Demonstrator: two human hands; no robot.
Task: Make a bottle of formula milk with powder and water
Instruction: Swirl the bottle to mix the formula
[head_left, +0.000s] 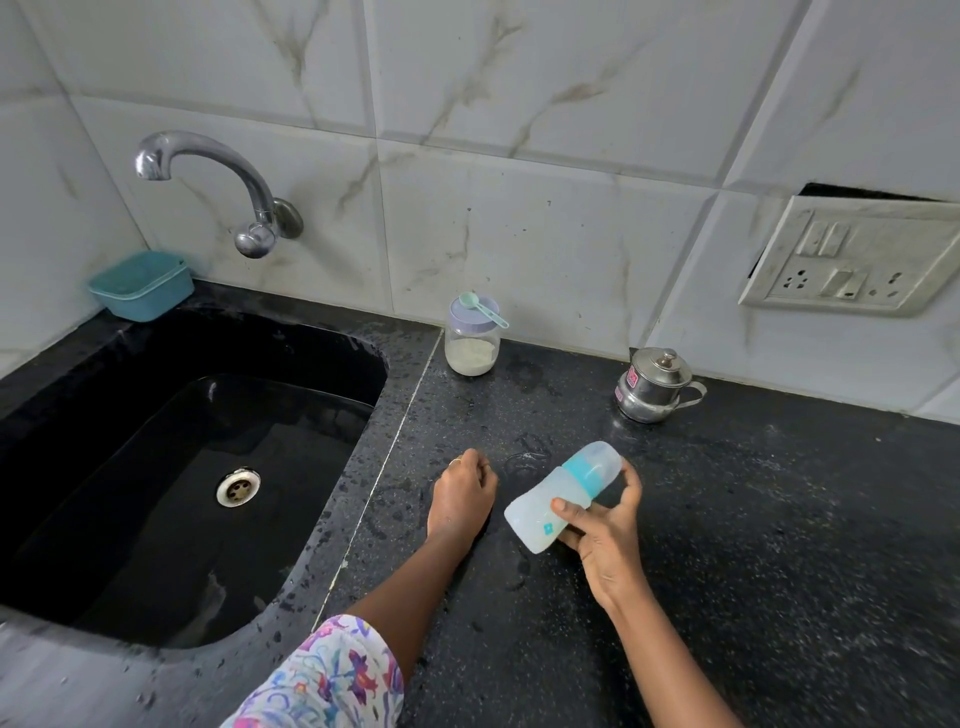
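My right hand (605, 525) grips a clear baby bottle (540, 512) with a teal collar and clear cap, tilted with the cap pointing up and away, just above the black counter (727, 519). My left hand (462, 493) rests on the counter to the bottle's left, fingers curled under, holding nothing. By the wall stands a small jar (471, 345) with whitish powder at its bottom; a teal scoop (480, 309) lies across its lid. A small steel pot (655, 385) with a lid and handle stands at the back right.
A black sink (197, 467) with a steel drain fills the left; a chrome tap (208, 179) juts from the tiled wall above it. A teal plastic tub (141, 286) sits at the sink's back left corner. A wall socket plate (852, 260) is at the right. The counter is wet.
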